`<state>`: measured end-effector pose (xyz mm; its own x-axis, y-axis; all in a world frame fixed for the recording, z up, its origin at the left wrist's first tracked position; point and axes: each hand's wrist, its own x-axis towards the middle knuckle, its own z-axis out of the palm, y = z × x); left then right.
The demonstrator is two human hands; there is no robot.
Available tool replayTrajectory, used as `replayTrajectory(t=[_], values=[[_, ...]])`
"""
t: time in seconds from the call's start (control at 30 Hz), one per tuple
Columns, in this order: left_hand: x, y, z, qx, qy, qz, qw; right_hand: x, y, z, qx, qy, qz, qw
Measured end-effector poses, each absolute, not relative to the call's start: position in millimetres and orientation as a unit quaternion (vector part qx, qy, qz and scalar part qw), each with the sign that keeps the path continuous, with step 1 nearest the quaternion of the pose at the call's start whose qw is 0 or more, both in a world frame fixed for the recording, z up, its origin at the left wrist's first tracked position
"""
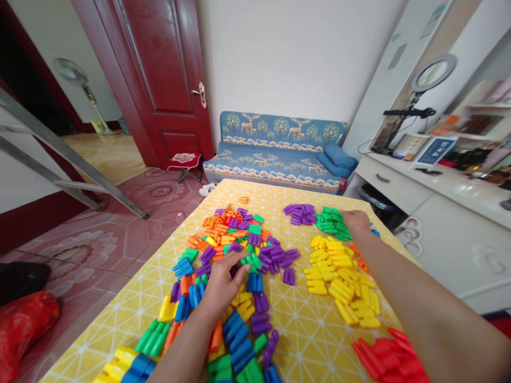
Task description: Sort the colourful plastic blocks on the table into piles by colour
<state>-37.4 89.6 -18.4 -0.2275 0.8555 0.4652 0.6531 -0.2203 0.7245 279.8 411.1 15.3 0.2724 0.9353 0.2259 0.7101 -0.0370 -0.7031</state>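
Note:
My left hand point(222, 282) is over the mixed heap, thumb and forefinger curled around the near end of a green plastic building block point(252, 261). Purple blocks point(276, 257) lie just right of it, and blue blocks point(255, 282) just below. At the far right, my right hand point(356, 221) is closed at the edge of a pile of green blocks point(332, 222). Its fingertips are partly hidden, so what it holds does not show. A large group of yellow blocks point(339, 271) lies in front of that pile.
The blocks cover much of a table with a yellow patterned cloth point(303, 340). Red blocks point(387, 357) lie near right, a purple pile point(300, 214) farther back. Beyond stand a blue sofa point(275, 154), a white cabinet point(403, 186) and a metal ladder point(75, 159).

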Motion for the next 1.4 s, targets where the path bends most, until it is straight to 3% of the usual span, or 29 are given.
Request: replayTrajectory(t=[0.3,0.43,0.57,0.8,1.07,1.2,1.4], values=[[-36.6,90.3,-18.8,0.592,0.605,0.521,0.112,233.3,346.4,64.0,-0.657,-0.568,0.269,0.417],[-36.6,90.3,-19.9,0.575,0.609,0.533,0.120,189.7,284.3,75.4,-0.570,-0.589,0.380,0.429],[-37.1,89.9,-18.5,0.576,0.608,0.533,0.120,155.0,206.1,52.9,-0.419,-0.635,0.505,0.408],[-34.6,86.7,-13.1,0.601,0.589,0.519,0.152,119.7,135.6,-17.3,-0.390,-0.681,0.429,0.446],[-32.4,86.8,-14.3,0.628,0.573,0.494,0.183,121.9,129.0,-33.2,-0.374,-0.656,0.461,0.466],[-38.0,88.4,-18.6,0.610,0.617,0.487,0.105,130.8,133.4,-37.5,-0.424,-0.610,0.434,0.510],[-48.9,82.7,-2.5,0.584,0.683,0.433,-0.066,128.7,140.5,-48.9,-0.449,-0.635,0.400,0.485]])
